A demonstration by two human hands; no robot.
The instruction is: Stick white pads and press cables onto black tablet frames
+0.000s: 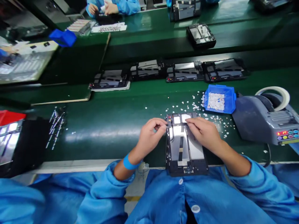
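Note:
An open tablet chassis [184, 155] with a black frame and silvery inner plates lies on the green bench in front of me, its near end over the bench edge. My left hand [149, 137] pinches at the chassis's top left corner, fingers curled. My right hand [205, 132] rests over the upper right part, its fingertips pressing near a small white patch at the top. Whether either hand pinches a small piece is hidden by the fingers.
A blue bin [219, 99] of small white pieces stands behind the chassis, with several pieces scattered around it. A grey tape dispenser [263, 119] sits right. More open chassis [184, 72] lie on the belt behind. A black tray [21, 143] is left. Another person's hands [102, 7] work far back.

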